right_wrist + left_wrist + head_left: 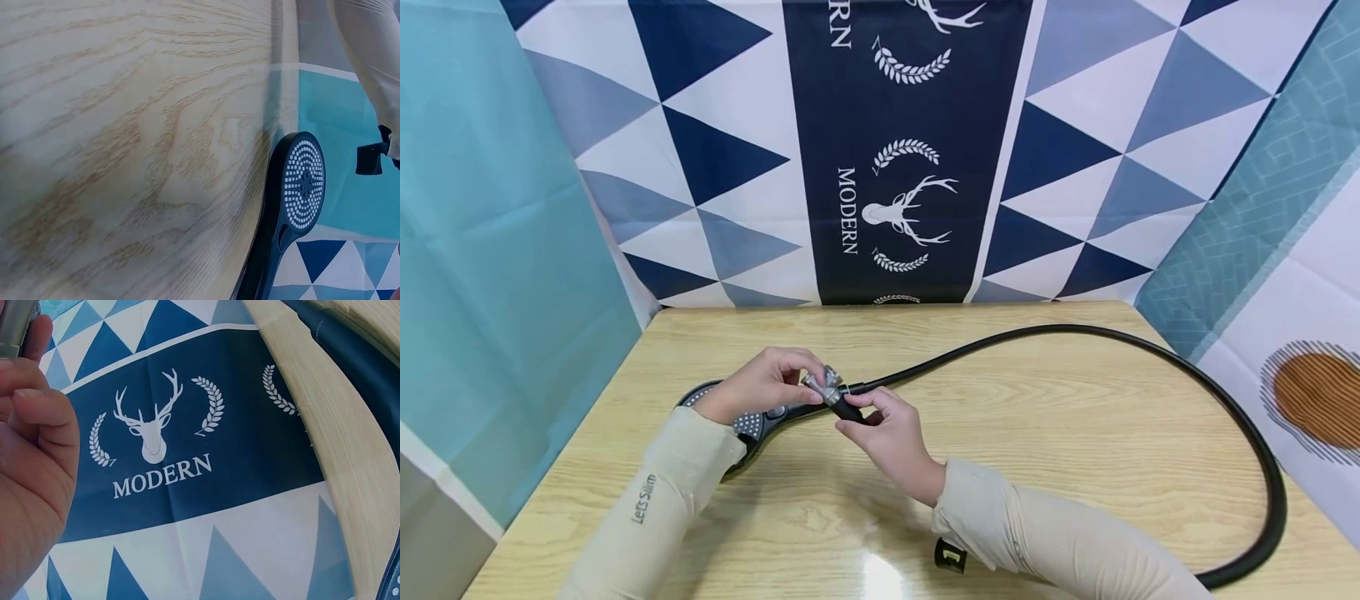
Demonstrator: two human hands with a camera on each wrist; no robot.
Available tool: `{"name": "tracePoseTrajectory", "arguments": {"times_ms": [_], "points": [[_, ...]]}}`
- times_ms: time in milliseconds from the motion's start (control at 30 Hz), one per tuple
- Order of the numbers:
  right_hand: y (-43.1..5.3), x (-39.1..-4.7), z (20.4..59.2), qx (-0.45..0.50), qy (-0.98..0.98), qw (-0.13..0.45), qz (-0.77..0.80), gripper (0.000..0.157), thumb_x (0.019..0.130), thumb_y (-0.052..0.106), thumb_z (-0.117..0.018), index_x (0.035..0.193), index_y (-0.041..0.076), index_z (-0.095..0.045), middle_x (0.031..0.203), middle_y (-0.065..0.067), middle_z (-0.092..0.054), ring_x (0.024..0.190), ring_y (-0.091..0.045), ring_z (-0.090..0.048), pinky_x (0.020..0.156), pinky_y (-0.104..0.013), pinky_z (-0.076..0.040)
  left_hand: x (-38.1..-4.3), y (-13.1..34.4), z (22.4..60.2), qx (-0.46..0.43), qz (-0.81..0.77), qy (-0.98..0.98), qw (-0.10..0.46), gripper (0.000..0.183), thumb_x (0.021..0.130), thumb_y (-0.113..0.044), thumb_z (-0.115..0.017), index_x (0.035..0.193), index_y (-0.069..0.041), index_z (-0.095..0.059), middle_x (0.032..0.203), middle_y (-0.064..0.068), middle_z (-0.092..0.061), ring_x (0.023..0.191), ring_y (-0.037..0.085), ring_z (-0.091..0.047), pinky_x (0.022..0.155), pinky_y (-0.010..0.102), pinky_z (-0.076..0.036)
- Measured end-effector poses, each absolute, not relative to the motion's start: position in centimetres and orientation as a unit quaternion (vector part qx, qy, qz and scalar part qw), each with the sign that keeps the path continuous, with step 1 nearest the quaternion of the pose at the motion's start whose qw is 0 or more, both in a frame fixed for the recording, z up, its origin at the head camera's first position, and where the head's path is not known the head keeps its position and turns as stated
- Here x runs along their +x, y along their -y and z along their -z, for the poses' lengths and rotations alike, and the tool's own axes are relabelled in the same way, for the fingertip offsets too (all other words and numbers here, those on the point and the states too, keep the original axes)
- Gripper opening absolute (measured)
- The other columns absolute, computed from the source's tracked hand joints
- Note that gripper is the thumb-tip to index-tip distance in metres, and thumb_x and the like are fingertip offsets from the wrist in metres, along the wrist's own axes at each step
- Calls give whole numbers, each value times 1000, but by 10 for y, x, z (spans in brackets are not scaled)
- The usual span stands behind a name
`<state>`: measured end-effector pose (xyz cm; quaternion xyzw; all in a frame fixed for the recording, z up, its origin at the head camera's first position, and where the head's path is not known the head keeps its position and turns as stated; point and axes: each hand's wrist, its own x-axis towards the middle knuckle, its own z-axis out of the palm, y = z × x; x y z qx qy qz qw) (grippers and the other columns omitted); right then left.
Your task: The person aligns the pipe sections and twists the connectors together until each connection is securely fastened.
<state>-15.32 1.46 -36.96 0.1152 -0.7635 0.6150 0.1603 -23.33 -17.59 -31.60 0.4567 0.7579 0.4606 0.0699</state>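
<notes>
Near the middle of the table, my left hand point(775, 383) pinches a silvery metal pipe fitting point(829, 385) between thumb and fingers. Part of that fitting point(14, 328) also shows at the top left corner of the left wrist view. My right hand point(895, 437) grips the black sleeve-like piece point(852, 410) at the fitting's lower right end, thumb and fingers around it. Partly hidden behind the left hand lies a black shower head point(304, 184) with pale spray dots. A black hose point(1060, 328) runs right from just behind the hands.
The hose arcs along the back and right of the wooden table point(1037, 433), passing out of view at the bottom right. Patterned cloth point(722, 167) hangs behind the table, and teal cloth point(497, 250) hangs at the left. A black tag point(951, 556) shows beside the right sleeve.
</notes>
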Motion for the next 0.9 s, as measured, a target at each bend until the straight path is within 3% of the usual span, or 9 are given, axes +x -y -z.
{"name": "tracePoseTrajectory", "arguments": {"times_ms": [100,400,900], "points": [[-15,-155,371,111,755,164,-626,25,70,-8,-79,94,-2,-73,88,-11,-67,57,-5,-56,52,-19,-47,-233,176,315,451,-455,-764,74,10,82,9,-68,87,1,-66,96,15,-64,46,7,-36,46,25,-38],[-16,-154,370,93,748,127,-645,26,74,-7,-76,100,-5,-71,86,-14,-67,56,-7,-57,49,-18,-45,-231,176,316,447,-454,-767,70,9,82,7,-69,87,0,-66,95,14,-64,47,8,-37,46,24,-38],[-17,-155,369,122,734,121,-657,25,79,-8,-71,104,-11,-67,85,-16,-65,56,-5,-53,49,-18,-44,-231,175,314,439,-456,-770,78,9,82,7,-69,87,0,-66,93,12,-65,50,9,-37,49,24,-37]]}}
